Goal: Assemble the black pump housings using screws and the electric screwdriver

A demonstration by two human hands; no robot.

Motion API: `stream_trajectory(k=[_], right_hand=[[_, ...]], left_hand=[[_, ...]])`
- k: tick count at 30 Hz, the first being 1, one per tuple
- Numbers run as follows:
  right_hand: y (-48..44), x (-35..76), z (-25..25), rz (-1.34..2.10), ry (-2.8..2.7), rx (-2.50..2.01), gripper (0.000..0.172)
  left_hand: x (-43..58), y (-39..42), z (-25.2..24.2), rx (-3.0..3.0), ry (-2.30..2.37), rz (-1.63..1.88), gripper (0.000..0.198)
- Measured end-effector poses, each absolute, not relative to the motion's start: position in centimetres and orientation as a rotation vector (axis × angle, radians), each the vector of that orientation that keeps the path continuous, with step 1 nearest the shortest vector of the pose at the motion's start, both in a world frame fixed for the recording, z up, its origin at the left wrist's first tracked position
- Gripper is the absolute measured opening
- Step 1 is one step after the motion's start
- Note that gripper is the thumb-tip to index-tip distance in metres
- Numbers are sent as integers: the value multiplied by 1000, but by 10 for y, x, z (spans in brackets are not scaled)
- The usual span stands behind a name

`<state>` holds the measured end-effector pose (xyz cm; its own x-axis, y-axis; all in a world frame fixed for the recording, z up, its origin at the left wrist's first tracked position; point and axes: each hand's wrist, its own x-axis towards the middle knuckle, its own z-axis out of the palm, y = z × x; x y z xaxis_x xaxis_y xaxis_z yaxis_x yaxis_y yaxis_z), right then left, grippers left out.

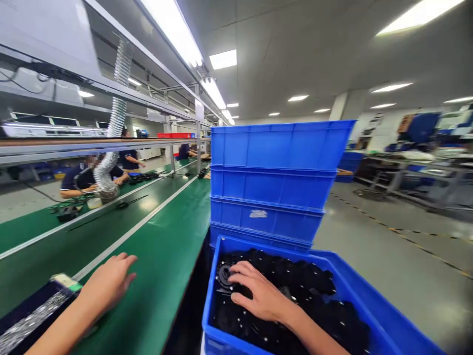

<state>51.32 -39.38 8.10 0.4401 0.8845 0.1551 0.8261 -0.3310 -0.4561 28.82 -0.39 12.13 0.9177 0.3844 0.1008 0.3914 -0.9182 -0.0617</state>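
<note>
Black parts (295, 291) fill the blue bin (369, 303) beside the green table (162, 266), seen from the head camera. The right hand (258, 295) lies palm down on the heap, fingers spread, tips touching a round part (223, 272) near the bin's left wall. The left hand (107, 286) rests loosely open on the table, holding nothing. Stacked crates (273, 182) stand just behind the bin. Co-workers (79, 180) sit across the line.
</note>
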Motion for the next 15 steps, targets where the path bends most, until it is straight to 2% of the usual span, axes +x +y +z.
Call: stream_trajectory(k=[1, 3, 6, 9, 12, 15], right_hand=[[-389, 511, 76, 191, -1514, -2199, 30], [-384, 510, 62, 243, -1547, -2244, 44], [-379, 515, 40, 211, -1389, -2391, 61], [-374, 517, 34, 220, -1378, -2459, 61], [-373, 511, 42, 270, -1424, -2511, 62], [-382, 506, 48, 271, -1373, -2577, 63]], left_hand=[[269, 3, 117, -2968, -742, -23, 32], [240, 9, 104, -2946, -859, 78, 27], [214, 13, 83, -2920, -884, -263, 35], [195, 25, 68, -2858, -1117, -551, 42], [186, 38, 56, -2919, -1354, -495, 47], [206, 35, 49, -2941, -1296, -598, 44]])
